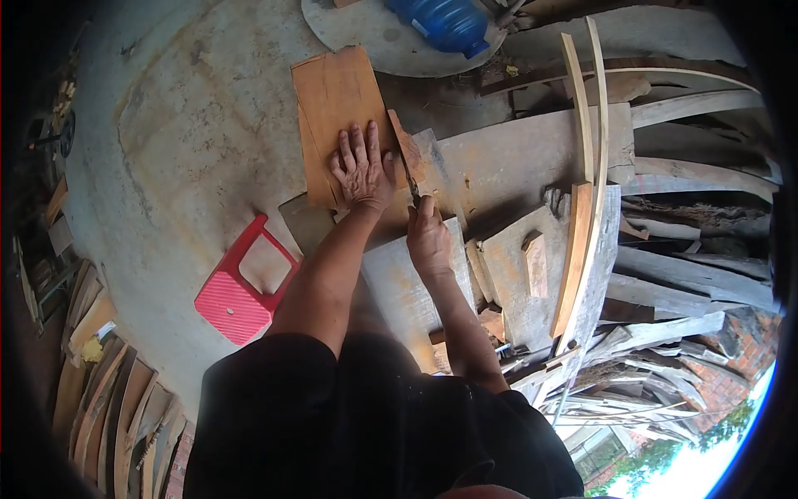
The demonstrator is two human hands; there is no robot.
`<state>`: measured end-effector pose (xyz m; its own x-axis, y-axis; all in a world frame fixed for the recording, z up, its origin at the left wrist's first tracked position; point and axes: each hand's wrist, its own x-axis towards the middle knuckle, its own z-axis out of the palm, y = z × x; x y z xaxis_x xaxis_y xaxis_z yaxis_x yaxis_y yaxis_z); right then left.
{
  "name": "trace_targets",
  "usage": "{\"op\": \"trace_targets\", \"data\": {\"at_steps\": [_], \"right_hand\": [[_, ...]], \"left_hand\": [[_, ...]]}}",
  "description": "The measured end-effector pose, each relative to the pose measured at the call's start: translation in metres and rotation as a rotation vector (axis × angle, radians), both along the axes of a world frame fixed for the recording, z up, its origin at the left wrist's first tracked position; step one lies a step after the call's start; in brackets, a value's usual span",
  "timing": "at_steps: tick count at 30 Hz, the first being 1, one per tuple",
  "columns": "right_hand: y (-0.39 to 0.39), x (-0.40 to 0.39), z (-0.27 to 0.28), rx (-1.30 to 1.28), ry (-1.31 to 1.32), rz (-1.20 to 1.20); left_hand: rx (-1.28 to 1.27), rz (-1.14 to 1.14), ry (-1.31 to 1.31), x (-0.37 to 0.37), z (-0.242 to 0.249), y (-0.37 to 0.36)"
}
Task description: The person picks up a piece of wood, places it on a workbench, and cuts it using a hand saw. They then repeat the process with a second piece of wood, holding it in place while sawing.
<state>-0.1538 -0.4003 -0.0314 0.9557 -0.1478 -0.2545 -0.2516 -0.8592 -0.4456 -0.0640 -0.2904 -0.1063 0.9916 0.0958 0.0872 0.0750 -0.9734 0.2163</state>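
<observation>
My left hand [365, 170] lies flat on a brown wooden board [332, 83], fingers spread and pointing away from me. The board has dark crack lines and tapers at its sides. Wrapped in a fist, my right hand [430, 243] holds a hand tool with a narrow dark blade [411, 178]; its handle is mostly hidden in the fingers. That blade runs along the board's right edge, beside a reddish-brown wood strip [404, 141]. I cannot tell the exact kind of tool. Below the hands, a grey plank [403, 270] lies near my lap.
A red plastic stool [233, 303] lies on the concrete floor [199, 125] at left. At the top is a blue water jug [445, 23]. Long thin wood strips [573, 249] cross the right side, before stacked planks [690, 283]. More boards [112, 399] lean at lower left.
</observation>
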Motion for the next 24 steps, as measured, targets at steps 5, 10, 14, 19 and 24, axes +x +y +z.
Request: {"op": "trace_targets", "data": {"at_steps": [5, 10, 14, 19, 24], "right_hand": [[-0.039, -0.116, 0.024, -0.008, -0.014, 0.003], [-0.010, -0.012, -0.001, 0.021, -0.023, 0.009], [-0.008, -0.008, 0.001, -0.009, -0.034, 0.024], [-0.047, -0.126, 0.027, -0.031, -0.024, 0.024], [-0.014, -0.017, 0.000, -0.014, -0.014, 0.033]], "left_hand": [[-0.025, -0.003, -0.013, 0.002, -0.004, -0.001], [-0.018, -0.017, 0.006, 0.000, -0.002, 0.001], [-0.032, -0.011, 0.000, 0.000, -0.002, 0.002], [-0.009, -0.014, -0.014, 0.000, -0.006, 0.001], [-0.001, -0.019, -0.039, -0.001, -0.006, 0.000]]}}
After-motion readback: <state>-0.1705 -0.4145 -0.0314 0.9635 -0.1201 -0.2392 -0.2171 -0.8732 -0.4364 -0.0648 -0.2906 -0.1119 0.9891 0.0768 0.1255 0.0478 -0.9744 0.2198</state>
